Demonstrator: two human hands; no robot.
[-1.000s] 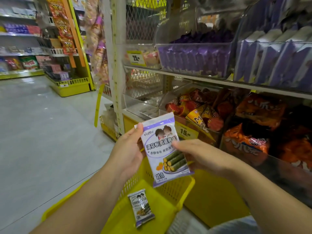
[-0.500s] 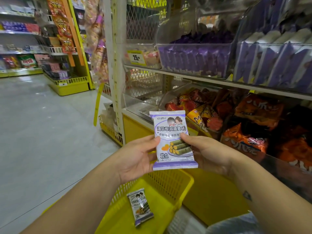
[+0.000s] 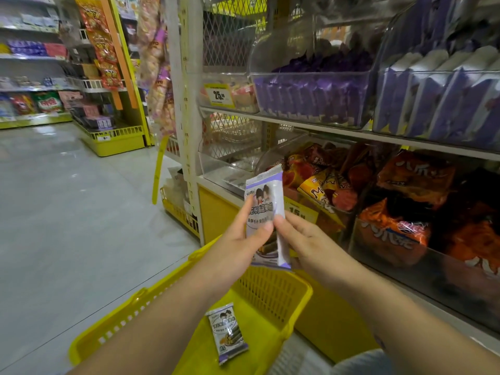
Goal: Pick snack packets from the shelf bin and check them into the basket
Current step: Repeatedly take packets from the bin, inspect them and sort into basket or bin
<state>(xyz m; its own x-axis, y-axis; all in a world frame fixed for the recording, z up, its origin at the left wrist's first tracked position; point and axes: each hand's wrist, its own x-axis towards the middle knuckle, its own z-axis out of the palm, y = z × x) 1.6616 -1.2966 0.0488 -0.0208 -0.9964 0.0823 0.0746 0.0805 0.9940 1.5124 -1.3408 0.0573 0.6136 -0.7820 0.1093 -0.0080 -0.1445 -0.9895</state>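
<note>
Seaweed-roll packet [image 3: 266,197] is upright, long axis near vertical, twisted partly edge-on to the camera. Left hand [image 3: 238,247] and right hand [image 3: 308,244] both pinch it mid-height, fingers [image 3: 257,231] clamped on its faces, thumbs nearly touching. Yellow basket [image 3: 270,296] sits straight below, with one matching packet [image 3: 228,334] flat on its floor. Likely a straight-down drop; both hands equally near.

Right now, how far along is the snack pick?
Done: the first packet lies in the basket. In hand: the left hand and right hand pinch a second packet, upright over the basket's far rim, not yet dropped in. Left: put it in; the shelf bin looks well stocked if more are wanted.
</note>
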